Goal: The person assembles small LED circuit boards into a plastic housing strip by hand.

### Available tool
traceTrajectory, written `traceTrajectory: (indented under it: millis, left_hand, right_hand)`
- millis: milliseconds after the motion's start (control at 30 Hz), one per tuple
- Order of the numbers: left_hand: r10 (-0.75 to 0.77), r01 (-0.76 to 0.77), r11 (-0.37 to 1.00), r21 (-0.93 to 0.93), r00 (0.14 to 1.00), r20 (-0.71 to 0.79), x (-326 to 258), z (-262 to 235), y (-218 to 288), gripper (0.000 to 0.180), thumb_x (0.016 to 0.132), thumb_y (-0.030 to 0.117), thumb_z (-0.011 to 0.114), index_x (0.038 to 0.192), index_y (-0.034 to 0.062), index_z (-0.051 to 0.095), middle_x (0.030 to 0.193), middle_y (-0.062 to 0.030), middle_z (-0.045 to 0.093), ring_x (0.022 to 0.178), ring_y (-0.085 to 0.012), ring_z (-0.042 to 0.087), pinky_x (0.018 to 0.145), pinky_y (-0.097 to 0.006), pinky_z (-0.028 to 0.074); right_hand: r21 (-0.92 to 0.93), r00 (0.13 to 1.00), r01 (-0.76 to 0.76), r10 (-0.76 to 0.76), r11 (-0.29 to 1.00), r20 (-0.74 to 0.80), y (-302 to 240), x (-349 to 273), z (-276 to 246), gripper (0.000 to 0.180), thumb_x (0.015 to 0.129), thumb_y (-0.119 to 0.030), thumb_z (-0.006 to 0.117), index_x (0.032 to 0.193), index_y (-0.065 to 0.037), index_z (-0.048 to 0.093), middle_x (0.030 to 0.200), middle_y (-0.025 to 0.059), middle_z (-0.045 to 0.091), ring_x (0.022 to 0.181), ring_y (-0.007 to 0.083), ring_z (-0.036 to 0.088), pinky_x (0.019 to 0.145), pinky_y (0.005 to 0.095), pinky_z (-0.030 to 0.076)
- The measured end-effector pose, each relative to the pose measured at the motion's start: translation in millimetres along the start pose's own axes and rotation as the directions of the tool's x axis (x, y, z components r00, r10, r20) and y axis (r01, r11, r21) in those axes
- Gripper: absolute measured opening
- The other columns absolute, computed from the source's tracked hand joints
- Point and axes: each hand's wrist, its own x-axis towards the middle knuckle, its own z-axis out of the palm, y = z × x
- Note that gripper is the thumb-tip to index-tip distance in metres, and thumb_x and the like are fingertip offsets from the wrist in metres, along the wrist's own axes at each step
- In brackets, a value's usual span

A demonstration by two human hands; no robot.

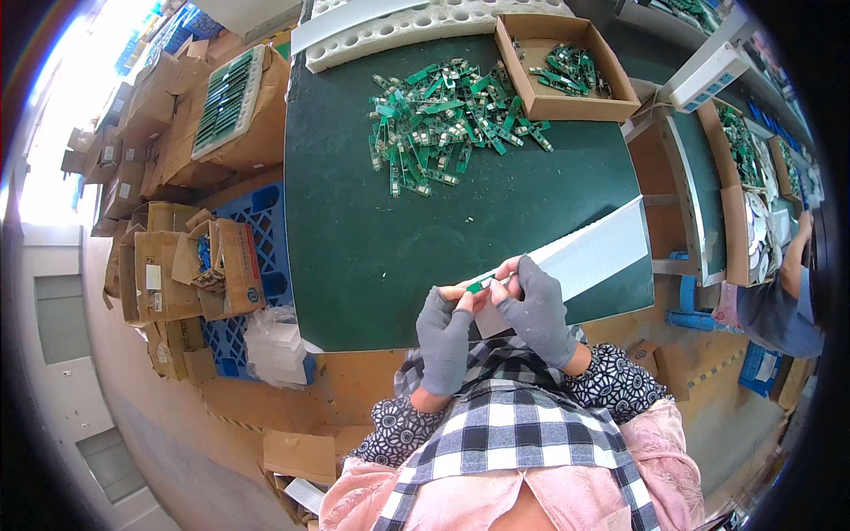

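Note:
My left hand [444, 341], in a grey fingerless glove, pinches a small green circuit board [476, 287] between thumb and fingers near the table's front edge. Thumb and forefinger of my right hand [537, 308], gloved alike, close on the board's other end. A small pale bit shows there, too small to name. Under and beside my right hand a long white ribbed strip [595, 254] lies slanted across the table corner. Farther off, a loose pile of similar green circuit boards [447, 119] spreads over the dark green tabletop [372, 257].
Behind the pile stand a cardboard tray [580, 108] of more boards and a white foam block with holes [398, 49]. Cartons [164, 274] and a blue pallet [270, 212] sit to the left. At right, a co-worker's arm [797, 252] reaches near another bench.

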Motion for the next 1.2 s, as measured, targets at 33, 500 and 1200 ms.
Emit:
traceTrajectory:
  millis: [33, 500, 1200]
  left_hand:
    - [0.000, 0.000, 1.000, -0.007, 1.000, -0.001, 1.7, 0.3, -0.5, 0.018, 0.101, 0.006, 0.053, 0.111, -0.0080, 0.058, 0.112, -0.0158, 0.066, 0.104, -0.0181, 0.066, 0.098, -0.031, 0.053]
    - [-0.046, 0.052, 0.993, -0.102, 0.997, 0.067, -6.8, -7.1, 5.6, 0.021, 0.103, 0.010, 0.050, 0.111, -0.0085, 0.056, 0.115, -0.0187, 0.063, 0.112, -0.0244, 0.063, 0.103, -0.036, 0.050]
    - [-0.023, 0.030, 0.999, -0.042, 0.987, 0.162, -2.7, -9.2, 8.5, 0.023, 0.103, 0.010, 0.050, 0.117, -0.0075, 0.056, 0.116, -0.0153, 0.063, 0.113, -0.0224, 0.063, 0.104, -0.034, 0.048]
  right_hand:
    - [0.061, 0.999, 0.028, -0.026, 0.998, -0.042, 1.0, 3.2, -1.8, 0.012, 0.090, -0.014, 0.068, 0.095, -0.003, 0.063, 0.060, -0.0008, 0.048, 0.054, 0.0061, 0.045, 0.050, 0.0261, 0.038]
    - [0.529, 0.998, 0.041, -0.011, 0.848, -0.060, -28.8, 87.3, -105.3, 0.021, 0.094, -0.024, 0.065, 0.094, -0.003, 0.065, 0.061, -0.0037, 0.052, 0.045, 0.0043, 0.047, 0.041, 0.0194, 0.034]
    - [-0.178, 0.694, 0.323, -0.105, 0.930, 0.712, -16.2, 162.6, -46.7, 0.022, 0.083, -0.023, 0.067, 0.087, -0.002, 0.069, 0.066, 0.0023, 0.060, 0.062, 0.0114, 0.056, 0.058, 0.0300, 0.045]
